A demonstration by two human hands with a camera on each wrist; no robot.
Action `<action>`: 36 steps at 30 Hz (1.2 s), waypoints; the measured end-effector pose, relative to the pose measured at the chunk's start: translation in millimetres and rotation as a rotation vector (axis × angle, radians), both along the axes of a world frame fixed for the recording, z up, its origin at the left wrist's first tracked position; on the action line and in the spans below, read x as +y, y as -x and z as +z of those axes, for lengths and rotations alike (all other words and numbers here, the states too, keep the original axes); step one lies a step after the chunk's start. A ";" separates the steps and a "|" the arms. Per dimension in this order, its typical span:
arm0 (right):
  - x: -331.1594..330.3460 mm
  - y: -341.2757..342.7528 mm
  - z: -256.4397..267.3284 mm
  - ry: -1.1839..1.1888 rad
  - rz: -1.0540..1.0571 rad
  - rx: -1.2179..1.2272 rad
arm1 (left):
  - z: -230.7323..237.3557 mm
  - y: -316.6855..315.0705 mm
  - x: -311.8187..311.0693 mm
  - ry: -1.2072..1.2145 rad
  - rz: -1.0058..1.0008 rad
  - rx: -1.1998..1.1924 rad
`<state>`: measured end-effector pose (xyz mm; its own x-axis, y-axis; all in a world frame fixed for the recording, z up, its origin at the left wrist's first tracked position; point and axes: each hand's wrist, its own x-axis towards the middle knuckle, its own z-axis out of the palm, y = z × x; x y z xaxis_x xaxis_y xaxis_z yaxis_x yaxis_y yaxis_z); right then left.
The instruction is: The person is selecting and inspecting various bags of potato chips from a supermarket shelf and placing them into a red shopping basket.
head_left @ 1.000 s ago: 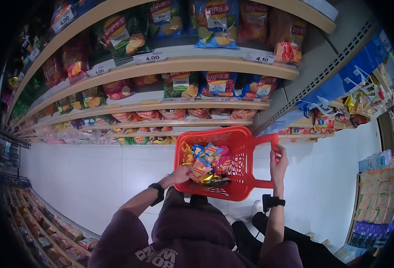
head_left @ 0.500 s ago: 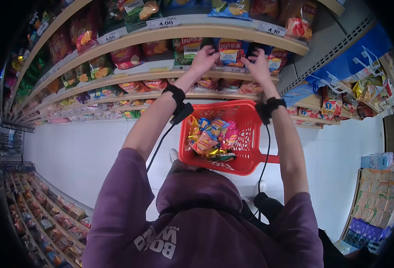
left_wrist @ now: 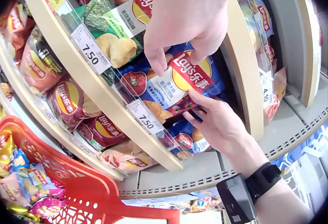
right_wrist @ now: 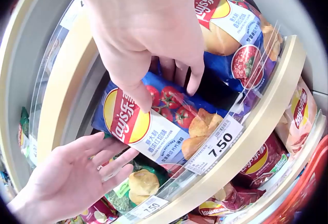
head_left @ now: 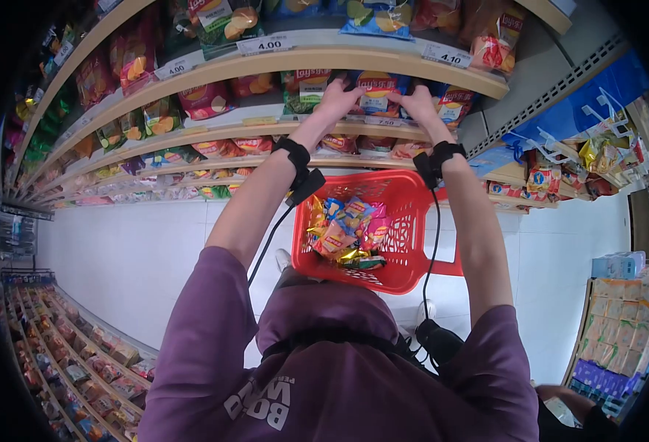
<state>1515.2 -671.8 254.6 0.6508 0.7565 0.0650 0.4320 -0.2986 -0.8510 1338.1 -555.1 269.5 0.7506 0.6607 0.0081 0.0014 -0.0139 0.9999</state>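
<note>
A blue bag of Lay's potato chips [head_left: 377,94] with tomatoes on its front stands on the shelf behind a clear lip and a 7.50 price label. My right hand [right_wrist: 148,34] pinches its side edge, thumb on the front and fingers behind. On the opposite side, my left hand [right_wrist: 77,170] holds its fingers nearly straight, fingertips at the bag's edge. A green Lay's bag [left_wrist: 115,26] stands beside it on the left, and another blue Lay's bag [right_wrist: 236,34] on the right.
Below the shelves is a red shopping basket [head_left: 417,247] with several small snack packs [head_left: 350,225] inside. A higher wooden shelf edge [head_left: 324,57] overhangs my hands. Price labels such as the 4.10 tag [head_left: 446,55] line it. More snack shelves [head_left: 67,368] stand behind on the left.
Both hands left the basket, the left from its snack packs and the right from its handle, and reached up to the shelf. The right hand has since closed on the blue chip bag.
</note>
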 end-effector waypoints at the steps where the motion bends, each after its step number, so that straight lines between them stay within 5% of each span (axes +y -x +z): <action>1: -1.7 1.4 0.6 -0.006 0.030 0.009 | -1.4 1.3 2.4 0.003 -0.005 0.013; 21: -9.4 15.5 3.3 0.049 0.065 -0.200 | 12.6 16.9 -4.5 -0.036 -0.087 0.088; 29: -3.8 16.3 2.6 0.101 -0.108 -0.294 | 23.8 25.7 -8.9 -0.030 -0.101 0.052; 36: -2.9 -3.2 -26.0 -0.026 0.010 -0.271 | 17.5 25.6 4.0 -0.045 -0.094 0.022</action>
